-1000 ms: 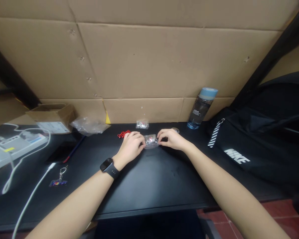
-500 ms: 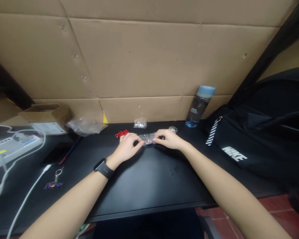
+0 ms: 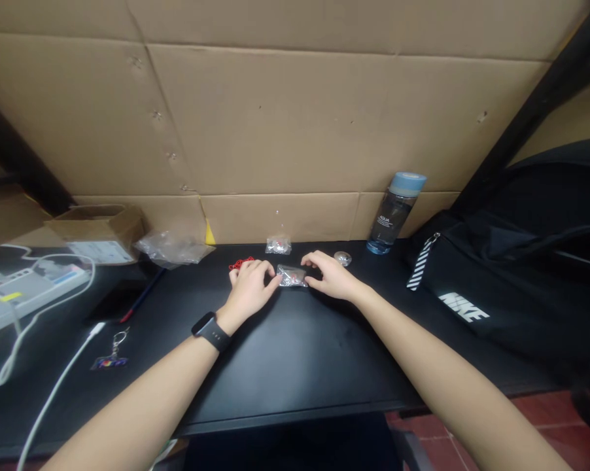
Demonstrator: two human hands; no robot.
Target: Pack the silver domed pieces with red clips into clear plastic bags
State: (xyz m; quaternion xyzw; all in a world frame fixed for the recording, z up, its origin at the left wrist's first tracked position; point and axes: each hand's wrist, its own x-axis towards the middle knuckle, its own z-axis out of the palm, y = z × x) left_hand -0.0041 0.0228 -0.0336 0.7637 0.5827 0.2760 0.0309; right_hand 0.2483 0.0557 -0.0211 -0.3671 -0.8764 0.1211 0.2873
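Note:
A small clear plastic bag (image 3: 292, 276) with tiny pieces inside, some of them red, lies on the black table between my hands. At its left edge is my left hand (image 3: 250, 284), thumb and forefinger apart, the thumb tip at or very near the plastic. My right hand (image 3: 330, 275) is curved at the bag's right edge with a gap between thumb and fingers. A bundle of red cord (image 3: 240, 263) shows partly behind my left hand. Further back sits a second small clear bag (image 3: 278, 246). A round clear item (image 3: 343, 258) rests beyond my right hand.
A blue-capped water bottle (image 3: 396, 212) and a black bag (image 3: 471, 275) stand on the right. To the left are a cardboard box (image 3: 99, 229), crumpled plastic (image 3: 173, 248), a power strip (image 3: 25, 281), a white cable (image 3: 59, 386) and a keychain (image 3: 111, 361). Cardboard (image 3: 275, 124) walls the back.
My fingers have loosened from the small bag, and it now lies on the table. The right hand has opened and drawn slightly away from the bag. The view has shifted slightly.

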